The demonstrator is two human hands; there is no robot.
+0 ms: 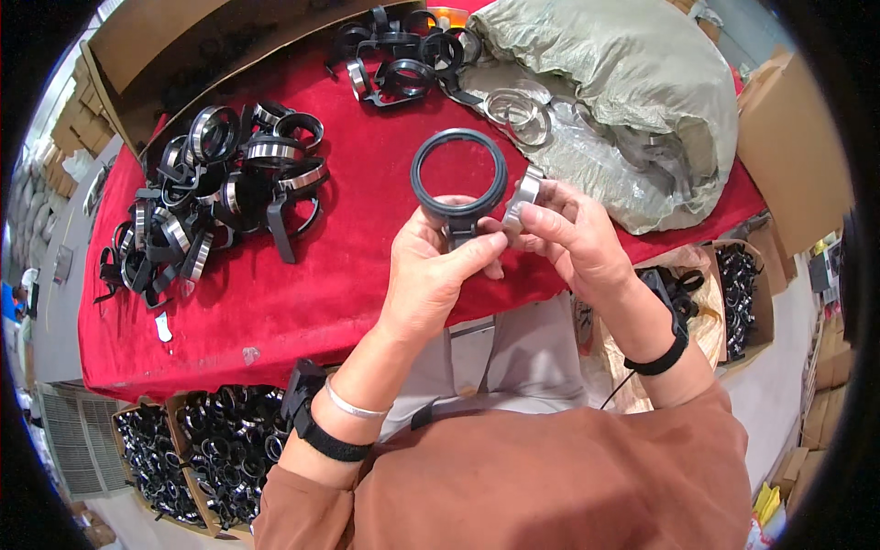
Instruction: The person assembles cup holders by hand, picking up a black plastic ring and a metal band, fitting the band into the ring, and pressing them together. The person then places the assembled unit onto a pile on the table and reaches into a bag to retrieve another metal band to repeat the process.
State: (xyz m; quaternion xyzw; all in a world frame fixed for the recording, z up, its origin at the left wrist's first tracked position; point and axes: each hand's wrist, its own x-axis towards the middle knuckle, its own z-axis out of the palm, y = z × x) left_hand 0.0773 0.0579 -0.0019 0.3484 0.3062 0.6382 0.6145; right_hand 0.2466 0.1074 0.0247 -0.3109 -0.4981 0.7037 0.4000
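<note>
In the middle of the view, over the red cloth, my left hand (429, 273) grips a black ring part (421, 163) by the short stem at its bottom. The ring's round opening faces up toward me, with red cloth showing through it. Close on its right, my right hand (579, 236) pinches a silver metal ring (522, 195) between thumb and fingers, turned nearly edge-on. The two parts are very near each other; whether they touch I cannot tell. Further right and back, loose silver rings (516, 112) lie at the mouth of a pale woven sack (623, 55).
A red-clothed table (357, 266) spreads before me. At left sits a heap of black parts with silver bands (271, 152); a smaller black cluster (406, 78) lies at the back. Boxes of black parts (234, 449) stand below left, another box (738, 298) below right.
</note>
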